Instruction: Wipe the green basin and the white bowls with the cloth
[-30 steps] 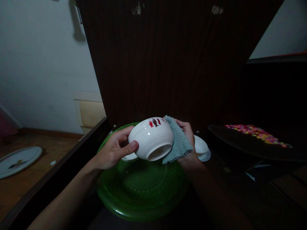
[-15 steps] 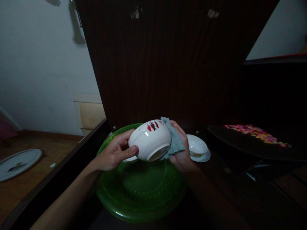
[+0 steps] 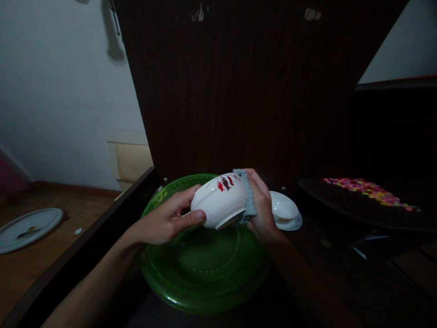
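A white bowl with red and dark fish printed on its side is tilted over a green basin. My left hand grips the bowl's left edge, thumb on the outer wall and fingers mostly hidden behind. At the bowl's right side, my right hand is closed on a grey-blue cloth, which presses against the bowl's rim and wall. The bowl's inside faces away from me.
Right of the basin, a white bowl sits on a plate. Farther right, a dark surface carries a bright multicoloured item. A dark panel stands behind; a dark raised edge runs along the left.
The bowl has tipped slightly, so less of its base shows. My right hand has shifted along the bowl's side and covers more of the cloth. The whole view has shifted a little.
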Motion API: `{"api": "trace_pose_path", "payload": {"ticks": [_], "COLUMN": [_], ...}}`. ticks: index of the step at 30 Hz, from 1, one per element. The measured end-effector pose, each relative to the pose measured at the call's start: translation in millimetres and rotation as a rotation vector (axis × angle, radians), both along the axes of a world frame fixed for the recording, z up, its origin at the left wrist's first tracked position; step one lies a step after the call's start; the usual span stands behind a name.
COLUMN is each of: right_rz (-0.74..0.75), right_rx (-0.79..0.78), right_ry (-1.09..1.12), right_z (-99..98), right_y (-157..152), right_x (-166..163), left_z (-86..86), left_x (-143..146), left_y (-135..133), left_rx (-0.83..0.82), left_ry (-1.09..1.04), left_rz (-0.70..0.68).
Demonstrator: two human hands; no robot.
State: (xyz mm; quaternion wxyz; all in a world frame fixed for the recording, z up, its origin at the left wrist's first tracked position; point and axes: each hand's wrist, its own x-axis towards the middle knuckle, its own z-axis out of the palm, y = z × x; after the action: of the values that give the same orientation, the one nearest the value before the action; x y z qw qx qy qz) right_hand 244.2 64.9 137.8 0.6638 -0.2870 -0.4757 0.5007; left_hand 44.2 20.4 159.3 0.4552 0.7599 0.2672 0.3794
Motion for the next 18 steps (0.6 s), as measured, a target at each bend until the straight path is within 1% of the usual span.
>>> {"api": "trace_pose_path", "payload": {"ticks": [5,11,18], "right_rz": [-0.028,-0.058,-0.09], "right_rx": [0.047,0.15,0.188], "right_ry": [-0.086,-0.22,-0.319], "right_z": [-0.8,-4.6,2.4], "right_y": [2.4,5.0,-1.3], "right_x": [2.6,7.1,6.3], "left_z": [-1.2,-3.1,-2.1], "left_x": [1.0,0.3,0.4], "left_y": [1.3,2.8,2.6], "left_rx": [-0.013,-0.013,-0.032], "left_ry": [-0.008,-0.014,0.005], "left_rz": [-0.022,-0.052,-0.056]}}
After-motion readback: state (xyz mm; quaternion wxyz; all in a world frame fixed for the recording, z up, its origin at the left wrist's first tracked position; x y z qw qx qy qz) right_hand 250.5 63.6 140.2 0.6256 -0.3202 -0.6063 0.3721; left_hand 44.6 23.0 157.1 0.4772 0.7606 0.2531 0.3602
